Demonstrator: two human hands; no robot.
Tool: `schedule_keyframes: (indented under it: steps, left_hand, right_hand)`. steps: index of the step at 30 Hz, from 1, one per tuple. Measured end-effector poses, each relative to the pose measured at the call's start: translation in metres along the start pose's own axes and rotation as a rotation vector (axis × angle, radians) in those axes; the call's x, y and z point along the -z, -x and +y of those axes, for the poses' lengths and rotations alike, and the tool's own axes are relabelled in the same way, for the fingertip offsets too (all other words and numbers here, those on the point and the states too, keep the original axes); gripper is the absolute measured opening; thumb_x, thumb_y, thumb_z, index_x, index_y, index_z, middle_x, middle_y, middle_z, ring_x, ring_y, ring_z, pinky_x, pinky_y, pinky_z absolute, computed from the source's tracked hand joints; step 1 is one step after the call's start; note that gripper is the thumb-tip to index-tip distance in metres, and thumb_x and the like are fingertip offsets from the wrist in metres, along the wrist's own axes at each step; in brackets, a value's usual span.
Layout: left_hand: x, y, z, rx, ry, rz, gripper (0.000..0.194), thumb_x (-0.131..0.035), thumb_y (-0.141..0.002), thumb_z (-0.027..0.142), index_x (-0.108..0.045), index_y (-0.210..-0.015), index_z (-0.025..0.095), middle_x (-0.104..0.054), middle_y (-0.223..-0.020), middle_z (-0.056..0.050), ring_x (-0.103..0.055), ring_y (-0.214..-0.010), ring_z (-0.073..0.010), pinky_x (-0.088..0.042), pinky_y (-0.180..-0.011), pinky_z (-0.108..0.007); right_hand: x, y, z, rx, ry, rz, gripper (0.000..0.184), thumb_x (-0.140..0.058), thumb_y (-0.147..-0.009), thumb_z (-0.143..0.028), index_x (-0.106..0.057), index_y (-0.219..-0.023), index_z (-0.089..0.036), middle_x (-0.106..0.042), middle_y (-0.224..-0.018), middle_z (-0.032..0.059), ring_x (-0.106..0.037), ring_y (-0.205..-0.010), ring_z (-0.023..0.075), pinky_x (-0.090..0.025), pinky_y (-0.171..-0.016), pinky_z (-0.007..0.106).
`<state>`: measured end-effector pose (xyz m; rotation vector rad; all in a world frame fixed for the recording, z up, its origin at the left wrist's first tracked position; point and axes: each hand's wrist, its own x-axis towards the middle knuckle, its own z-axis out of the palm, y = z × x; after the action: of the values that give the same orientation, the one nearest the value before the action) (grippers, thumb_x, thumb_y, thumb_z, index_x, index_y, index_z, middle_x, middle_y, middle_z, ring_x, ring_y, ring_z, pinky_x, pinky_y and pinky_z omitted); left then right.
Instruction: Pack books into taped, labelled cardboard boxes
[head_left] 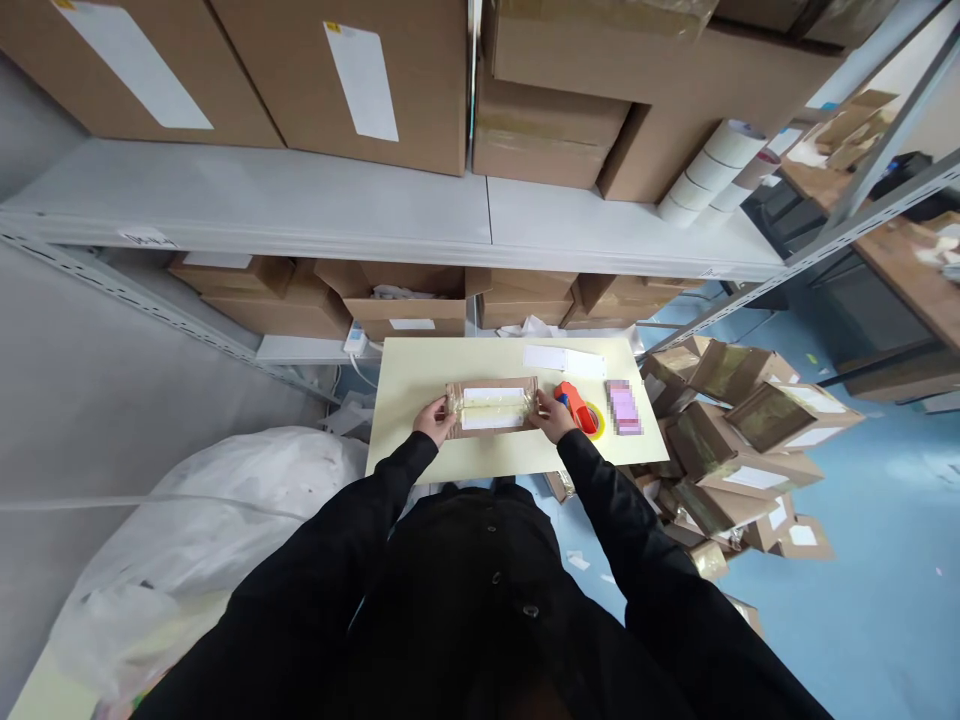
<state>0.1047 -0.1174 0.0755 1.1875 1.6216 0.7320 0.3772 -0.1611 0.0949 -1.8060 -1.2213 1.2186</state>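
A long cardboard box (492,430) lies across the middle of the pale table (405,455), with a white label and shiny clear tape along its top. My left hand (435,420) grips the box at its left end, fingers curled against the side. At the opposite end my right hand (553,415) holds the box the same way. Just right of that hand lies an orange tape dispenser (576,405) with a yellow-rimmed roll of tape (598,420). Beyond it sits a pinkish-purple stack (624,408), blurred out. White label strips (564,361) lie near the table's back edge.
A grey shelf (337,200) with large cartons (420,90) and white tape rolls (712,170) rises behind the table. Taped boxes (750,440) are heaped on the blue floor to the right. A big white plastic bag (217,520) bulges at the left.
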Motion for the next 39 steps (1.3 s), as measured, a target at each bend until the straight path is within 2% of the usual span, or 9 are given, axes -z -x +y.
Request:
schedule_keyframes:
  steps: [6, 12, 16, 19, 25, 29, 32, 36, 39]
  left_hand:
    - [-0.009, -0.005, 0.004, -0.023, 0.041, -0.028, 0.065, -0.072, -0.061, 0.007, -0.052, -0.122, 0.015, -0.062, -0.117, -0.013, -0.063, -0.1, -0.021, -0.055, -0.081, -0.031]
    - [-0.009, -0.003, 0.004, -0.062, -0.017, -0.026, 0.059, -0.07, -0.066, 0.011, -0.055, -0.123, 0.013, -0.055, -0.124, -0.017, -0.064, -0.096, -0.0219, -0.055, -0.081, -0.031]
    - [-0.009, -0.007, 0.004, -0.144, -0.163, -0.035, 0.056, -0.066, -0.071, 0.017, -0.053, -0.126, 0.011, -0.057, -0.12, -0.016, -0.064, -0.096, -0.0218, -0.055, -0.082, -0.03]
    - [-0.006, -0.012, 0.003, -0.183, -0.314, -0.051, 0.054, -0.062, -0.074, 0.021, -0.052, -0.127, 0.012, -0.059, -0.116, -0.014, -0.064, -0.097, -0.022, -0.054, -0.087, -0.033]
    - [-0.007, -0.005, 0.014, -0.398, -0.61, 0.062, 0.06, -0.058, -0.075, 0.026, -0.047, -0.132, 0.014, -0.049, -0.132, -0.017, -0.043, -0.126, -0.0324, -0.037, -0.105, -0.047]
    - [-0.03, 0.004, 0.038, -0.478, -0.756, 0.049, 0.052, -0.054, -0.077, 0.033, -0.053, -0.126, 0.012, -0.044, -0.137, -0.019, -0.039, -0.128, -0.0345, -0.035, -0.105, -0.048]
    - [-0.055, 0.005, 0.057, -0.494, -0.821, 0.015, 0.049, -0.055, -0.077, 0.036, -0.057, -0.121, 0.014, -0.044, -0.136, -0.018, -0.04, -0.127, -0.0343, -0.036, -0.103, -0.049]
    - [-0.09, -0.008, 0.081, -0.531, -0.838, -0.061, 0.043, -0.053, -0.078, 0.035, -0.059, -0.117, 0.018, -0.047, -0.134, -0.014, -0.042, -0.126, -0.0316, -0.035, -0.104, -0.048]
    - [-0.118, -0.026, 0.098, -0.504, -0.849, -0.115, 0.04, -0.054, -0.078, 0.034, -0.062, -0.112, 0.015, -0.052, -0.129, -0.015, -0.044, -0.124, -0.0305, -0.036, -0.104, -0.044]
  right_hand:
    - [-0.006, -0.01, 0.011, -0.037, 0.186, 0.065, 0.075, -0.066, -0.07, -0.026, -0.038, -0.139, -0.014, -0.064, -0.109, 0.0122, -0.064, -0.096, 0.0225, -0.049, -0.091, 0.04]
    - [-0.015, -0.003, 0.009, -0.031, 0.305, 0.146, 0.061, -0.057, -0.079, -0.025, -0.041, -0.137, -0.016, -0.063, -0.114, 0.0137, -0.062, -0.102, 0.0235, -0.047, -0.093, 0.037]
    - [-0.017, -0.006, 0.007, 0.007, 0.354, 0.124, 0.059, -0.052, -0.082, -0.025, -0.038, -0.139, -0.015, -0.061, -0.117, 0.015, -0.061, -0.103, 0.0242, -0.045, -0.095, 0.04]
    - [-0.016, -0.01, 0.009, 0.06, 0.359, 0.099, 0.06, -0.049, -0.084, -0.023, -0.034, -0.141, -0.014, -0.056, -0.124, 0.0163, -0.056, -0.112, 0.025, -0.043, -0.098, 0.041]
    - [-0.007, -0.013, 0.023, 0.162, 0.325, -0.006, 0.066, -0.045, -0.087, -0.035, -0.022, -0.146, -0.014, -0.047, -0.135, 0.0182, -0.049, -0.122, 0.0277, -0.039, -0.1, 0.045]
    - [0.006, -0.018, 0.029, 0.196, 0.283, -0.069, 0.063, -0.044, -0.088, -0.041, -0.026, -0.145, -0.019, -0.043, -0.14, 0.0152, -0.049, -0.122, 0.0252, -0.039, -0.102, 0.043]
    - [0.026, -0.032, 0.031, 0.216, 0.317, -0.072, 0.061, -0.043, -0.089, -0.041, -0.032, -0.143, -0.013, -0.043, -0.14, 0.0174, -0.048, -0.124, 0.025, -0.04, -0.102, 0.041]
    - [0.068, -0.077, 0.038, 0.166, 0.501, 0.022, 0.05, -0.049, -0.087, -0.029, -0.047, -0.131, -0.007, -0.05, -0.133, 0.0184, -0.046, -0.124, 0.0244, -0.037, -0.105, 0.036]
    - [0.094, -0.121, 0.048, 0.128, 0.704, 0.002, 0.047, -0.058, -0.08, -0.021, -0.052, -0.126, -0.013, -0.051, -0.134, 0.0154, -0.048, -0.122, 0.0251, -0.038, -0.102, 0.038]
